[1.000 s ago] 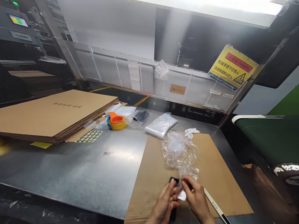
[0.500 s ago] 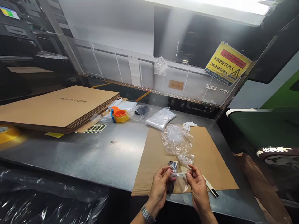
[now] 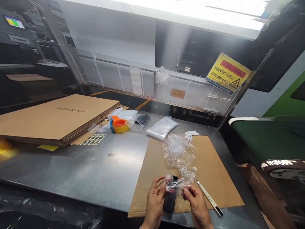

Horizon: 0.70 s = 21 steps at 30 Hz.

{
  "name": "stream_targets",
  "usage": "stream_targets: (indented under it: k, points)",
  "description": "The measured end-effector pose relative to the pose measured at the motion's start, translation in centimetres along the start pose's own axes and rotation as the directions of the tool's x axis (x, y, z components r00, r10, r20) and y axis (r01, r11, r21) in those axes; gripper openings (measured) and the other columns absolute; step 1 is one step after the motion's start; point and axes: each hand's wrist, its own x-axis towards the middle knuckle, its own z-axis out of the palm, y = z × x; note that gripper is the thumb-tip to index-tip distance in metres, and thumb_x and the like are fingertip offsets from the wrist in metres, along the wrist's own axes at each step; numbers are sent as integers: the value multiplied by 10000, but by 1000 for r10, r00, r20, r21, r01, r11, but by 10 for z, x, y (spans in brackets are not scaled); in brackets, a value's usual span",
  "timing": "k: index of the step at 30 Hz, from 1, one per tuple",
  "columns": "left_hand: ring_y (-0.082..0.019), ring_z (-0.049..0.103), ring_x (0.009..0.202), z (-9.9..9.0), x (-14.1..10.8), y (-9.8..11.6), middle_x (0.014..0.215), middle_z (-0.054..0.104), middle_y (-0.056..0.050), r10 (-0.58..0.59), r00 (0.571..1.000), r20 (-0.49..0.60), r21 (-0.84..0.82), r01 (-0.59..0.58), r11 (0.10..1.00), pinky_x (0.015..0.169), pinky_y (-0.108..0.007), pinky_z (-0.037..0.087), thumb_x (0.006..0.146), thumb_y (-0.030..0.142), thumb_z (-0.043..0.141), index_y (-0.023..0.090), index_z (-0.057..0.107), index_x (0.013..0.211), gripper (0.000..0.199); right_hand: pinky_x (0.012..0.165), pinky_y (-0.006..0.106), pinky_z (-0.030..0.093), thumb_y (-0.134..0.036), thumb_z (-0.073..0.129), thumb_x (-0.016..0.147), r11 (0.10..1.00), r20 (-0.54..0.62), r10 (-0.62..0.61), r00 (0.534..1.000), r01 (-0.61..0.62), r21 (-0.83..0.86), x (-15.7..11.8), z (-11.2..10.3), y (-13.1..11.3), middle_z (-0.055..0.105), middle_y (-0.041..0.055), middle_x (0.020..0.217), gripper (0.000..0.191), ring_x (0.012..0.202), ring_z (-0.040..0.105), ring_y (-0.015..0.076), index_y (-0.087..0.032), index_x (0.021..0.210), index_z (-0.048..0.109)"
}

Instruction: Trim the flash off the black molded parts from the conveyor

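Between my two hands is a small clear plastic bag (image 3: pixel 177 183), pinched on both sides. My left hand (image 3: pixel 154 200) grips its left edge with thumb and fingers. The right edge is in the closed fingertips of my right hand (image 3: pixel 197 203). Just below and behind the bag lies a dark, elongated object (image 3: pixel 169 202) with a shiny upper end, on a cardboard sheet (image 3: pixel 219 171); its kind is unclear. A craft knife (image 3: pixel 209 197) marked A26 rests to the right of my right hand. Crumpled clear plastic film (image 3: pixel 178 151) lies beyond the hands.
A stack of cardboard (image 3: pixel 62 117) covers the table's left side. Farther back are an orange-and-yellow tape dispenser (image 3: pixel 119 125), a bagged dark item (image 3: pixel 143 119), a white plastic-wrapped packet (image 3: pixel 162 128) and a white glove (image 3: pixel 191 135). A green conveyor belt (image 3: pixel 274 136) stands at right.
Both hands have come lower in view and slightly left with the plastic bag. More of the dark object and of the craft knife now shows. The camera has tilted up a little.
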Motion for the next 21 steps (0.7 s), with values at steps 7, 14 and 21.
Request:
stream_targets:
  k: [7,14,21]
  points:
    - [-157,531,690,-5,1,11,680,566,-1,119,993,20,281,-120,952,647,-219,418,640,400,750,173,614,706,273,519,220,349,-475,597,760,952,8,-101,995,98,-289,7,9,-5,483,-27,557,341,534,432,109,-175,616,521]
    - [-120,443,505,-8,10,4,538,508,8,-22,963,267,438,-101,893,500,-228,362,726,520,621,169,521,592,388,516,213,319,-282,634,720,824,253,-128,959,244,-510,9,21,-12,521,-20,577,203,554,472,119,-182,593,512]
    - [-217,517,797,-27,10,13,820,610,-60,331,886,326,694,-462,552,729,-292,388,759,220,618,239,680,924,177,626,253,351,-295,513,842,696,369,-197,908,395,-600,22,28,-34,554,16,717,182,694,498,159,-197,689,522]
